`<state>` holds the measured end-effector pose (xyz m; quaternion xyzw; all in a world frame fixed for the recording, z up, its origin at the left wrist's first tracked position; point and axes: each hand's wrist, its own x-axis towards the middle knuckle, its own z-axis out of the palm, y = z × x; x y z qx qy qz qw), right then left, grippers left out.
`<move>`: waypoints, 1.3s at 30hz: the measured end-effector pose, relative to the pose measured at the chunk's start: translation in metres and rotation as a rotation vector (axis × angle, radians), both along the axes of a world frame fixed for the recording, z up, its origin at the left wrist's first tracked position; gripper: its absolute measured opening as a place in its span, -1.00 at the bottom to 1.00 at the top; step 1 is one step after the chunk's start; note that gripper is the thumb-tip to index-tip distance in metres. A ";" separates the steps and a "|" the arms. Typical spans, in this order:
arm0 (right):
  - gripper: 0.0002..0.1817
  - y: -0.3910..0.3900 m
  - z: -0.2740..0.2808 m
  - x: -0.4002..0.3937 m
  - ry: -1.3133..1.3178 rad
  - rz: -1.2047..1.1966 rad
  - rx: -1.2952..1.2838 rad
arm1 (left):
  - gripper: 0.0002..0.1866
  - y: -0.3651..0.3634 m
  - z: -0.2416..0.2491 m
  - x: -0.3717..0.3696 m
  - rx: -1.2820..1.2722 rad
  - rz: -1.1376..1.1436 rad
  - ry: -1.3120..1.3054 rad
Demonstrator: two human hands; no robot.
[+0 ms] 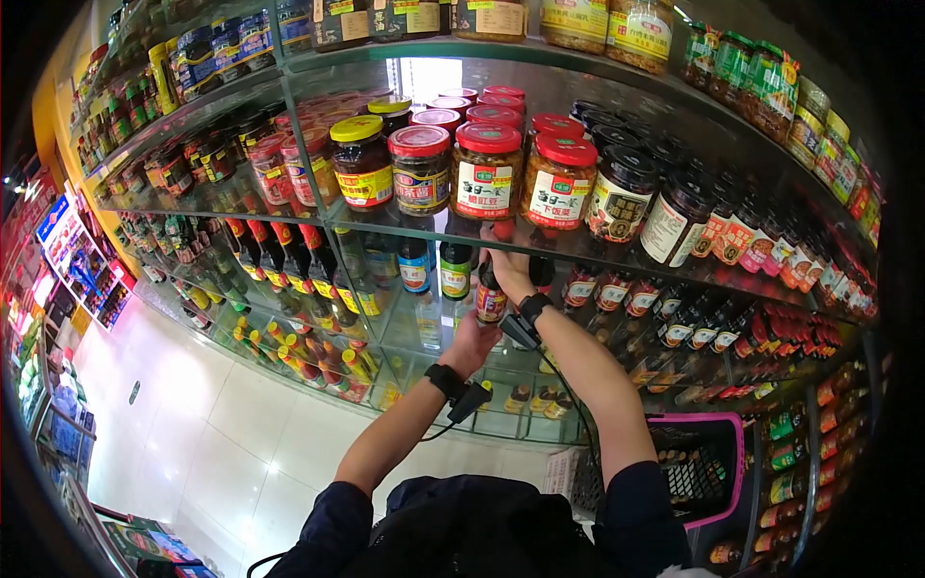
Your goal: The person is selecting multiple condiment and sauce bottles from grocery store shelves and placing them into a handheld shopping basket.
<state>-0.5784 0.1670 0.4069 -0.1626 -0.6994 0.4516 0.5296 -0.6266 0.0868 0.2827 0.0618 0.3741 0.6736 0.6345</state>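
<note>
Your right hand [508, 265] wraps the neck of a dark bottle [490, 299] just under the glass shelf [405, 223] edge; your left hand [472, 342] cups its base; open room lies beside it on the lower shelf; red-lidded jars [487, 171] crowd above; a pink-rimmed basket [701, 469] sits below right.

Glass shelf [385, 223], sauce jars [487, 171], bottles [455, 270]

One red-lidded jar's label [560, 196] reads "下饭菜"; other labels are illegible.
</note>
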 end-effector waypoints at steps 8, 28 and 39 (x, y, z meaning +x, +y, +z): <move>-0.77 0.015 -0.003 -0.009 0.050 0.024 -0.169 | -0.58 0.009 -0.005 -0.005 0.060 0.039 -0.075; -0.60 0.039 -0.007 -0.014 -0.142 -0.314 0.175 | -0.42 0.003 0.018 0.013 0.069 0.181 -0.061; -0.58 0.021 0.007 -0.002 -0.436 -0.377 0.174 | -0.35 0.001 0.010 0.014 0.059 0.163 -0.067</move>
